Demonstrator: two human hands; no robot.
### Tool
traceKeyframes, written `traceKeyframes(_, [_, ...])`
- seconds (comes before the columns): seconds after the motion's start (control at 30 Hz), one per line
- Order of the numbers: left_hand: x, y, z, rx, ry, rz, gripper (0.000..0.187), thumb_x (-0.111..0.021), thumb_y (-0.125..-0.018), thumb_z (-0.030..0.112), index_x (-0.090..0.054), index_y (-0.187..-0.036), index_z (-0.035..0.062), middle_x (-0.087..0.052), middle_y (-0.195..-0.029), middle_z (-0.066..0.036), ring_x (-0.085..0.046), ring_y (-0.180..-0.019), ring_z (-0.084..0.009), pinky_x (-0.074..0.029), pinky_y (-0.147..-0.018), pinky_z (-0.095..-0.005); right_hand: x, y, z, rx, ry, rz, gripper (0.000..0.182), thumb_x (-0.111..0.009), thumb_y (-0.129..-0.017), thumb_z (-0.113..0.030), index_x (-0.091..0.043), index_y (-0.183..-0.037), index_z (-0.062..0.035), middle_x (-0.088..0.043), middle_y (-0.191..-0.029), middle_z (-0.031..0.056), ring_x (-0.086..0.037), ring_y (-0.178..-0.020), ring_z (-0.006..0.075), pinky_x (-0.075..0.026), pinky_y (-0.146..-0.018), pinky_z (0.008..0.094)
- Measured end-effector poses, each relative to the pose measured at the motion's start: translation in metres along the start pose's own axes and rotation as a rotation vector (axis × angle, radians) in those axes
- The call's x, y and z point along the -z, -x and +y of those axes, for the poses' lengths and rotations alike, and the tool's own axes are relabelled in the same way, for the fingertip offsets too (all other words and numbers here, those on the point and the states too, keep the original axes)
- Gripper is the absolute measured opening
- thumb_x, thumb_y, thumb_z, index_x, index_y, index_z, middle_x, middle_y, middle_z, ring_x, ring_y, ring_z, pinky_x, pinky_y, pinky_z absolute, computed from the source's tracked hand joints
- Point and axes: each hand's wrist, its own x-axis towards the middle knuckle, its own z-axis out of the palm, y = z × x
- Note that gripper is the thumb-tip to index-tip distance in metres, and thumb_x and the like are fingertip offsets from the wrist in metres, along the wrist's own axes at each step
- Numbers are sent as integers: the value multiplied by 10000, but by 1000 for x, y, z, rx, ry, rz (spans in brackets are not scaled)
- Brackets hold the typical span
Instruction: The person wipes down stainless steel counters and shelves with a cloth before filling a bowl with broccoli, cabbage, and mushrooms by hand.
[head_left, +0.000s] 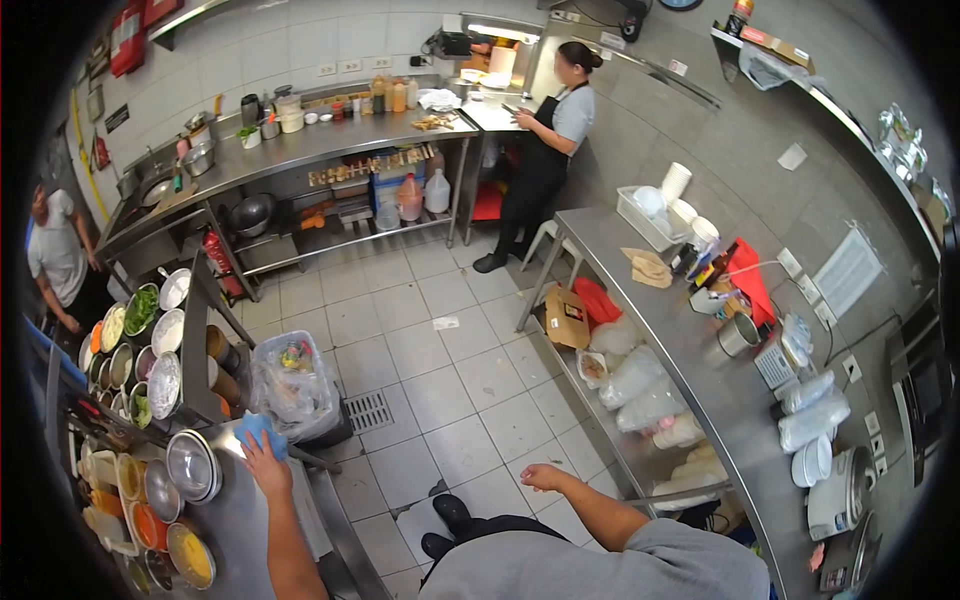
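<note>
My left hand presses a blue cloth against the steel counter on the left, near its far edge. Beside that hand stand nested metal bowls. Left of them are a bowl of yellow food and a container of orange food. Over the floor, my right hand hangs away from any object. Its fingers are loosely curled in, and nothing shows in them.
A bin lined with clear plastic stands just beyond the left counter. On the right runs a long steel table with bags on its lower shelf. A person in a black apron stands at the back; another person is at far left.
</note>
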Motion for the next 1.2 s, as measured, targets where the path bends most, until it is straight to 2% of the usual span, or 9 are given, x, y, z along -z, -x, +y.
traceKeyframes(0.23, [-2, -30, 11, -42, 41, 7, 349, -554, -740, -34, -652, -1051, 88, -280, -1549, -138, -240, -1411, -434, -272, -1112, -584, -16, 65, 94, -209, 80, -31, 345, -667, -843, -337, -640, -1107, -116, -651, -828, 60, -617, -639, 145, -495, -517, 297])
traceKeyframes(0.37, [-3, 9, -9, -113, 107, 55, 297, -564, -733, -35, -635, -999, 76, -329, -1526, -146, -273, -1397, -439, -275, -1114, -579, -24, 82, 119, -272, 218, -172, 328, -663, -841, -343, -644, -1085, -125, -648, -812, 46, -616, -632, 145, -494, -514, 307])
traceKeyframes(0.6, [27, 142, -16, -41, 71, 138, 313, -595, -710, -44, -625, -1000, 71, -343, -1523, -150, -313, -1372, -449, -281, -1114, -551, -9, 55, 142, -76, 100, -110, 373, -689, -833, -326, -643, -1099, -68, -674, -902, 121, -661, -686, 253, -532, -585, 401])
traceKeyframes(0.63, [30, 167, -19, -43, 75, 154, 321, -597, -709, -43, -621, -1009, 68, -341, -1524, -154, -316, -1369, -450, -283, -1114, -544, 0, 44, 150, 159, 238, -5, 419, -687, -843, -338, -615, -1158, -69, -675, -913, 124, -659, -755, 260, -531, -655, 391])
traceKeyframes(0.67, [33, 193, -20, -35, 70, 158, 321, -597, -709, -43, -621, -1009, 68, -341, -1524, -154, -316, -1369, -450, -283, -1114, -544, 12, 34, 160, 397, 375, 102, 468, -684, -853, -349, -587, -1216, -70, -675, -924, 126, -657, -823, 267, -530, -725, 381])
traceKeyframes(0.73, [35, 247, -22, 25, -22, 205, 316, -585, -725, -23, -615, -1029, 58, -364, -1509, -168, -342, -1349, -454, -310, -1092, -535, 74, 67, 122, 336, 184, 153, 523, -694, -850, -323, -538, -1276, -63, -658, -1069, 170, -633, -987, 319, -497, -862, 410])
traceKeyframes(0.87, [26, 357, -38, 110, -200, 342, 379, -549, -696, -40, -618, -1061, 33, -415, -1453, -240, -431, -1270, -443, -362, -1053, -508, 223, 90, 144, 666, 241, 733, 593, -723, -802, -263, -507, -1320, -73, -590, -1217, 189, -558, -1142, 348, -439, -981, 421])
traceKeyframes(1.1, [6, 527, 37, 212, -353, 411, 386, -509, -774, -20, -599, -1150, -7, -565, -1281, -249, -568, -1132, -403, -452, -987, -470, 408, 150, 239, 294, 636, 949, 633, -705, -772, -171, -492, -1366, -118, -419, -1448, 155, -383, -1342, 359, -354, -1061, 506])
traceKeyframes(1.2, [-10, 570, 88, 287, -140, 307, 379, -509, -786, -14, -600, -1154, -6, -577, -1260, -241, -579, -1114, -390, -461, -976, -460, 415, 155, 271, 466, 724, 952, 668, -692, -750, -121, -481, -1384, -136, -381, -1482, 139, -346, -1367, 380, -325, -1075, 540])
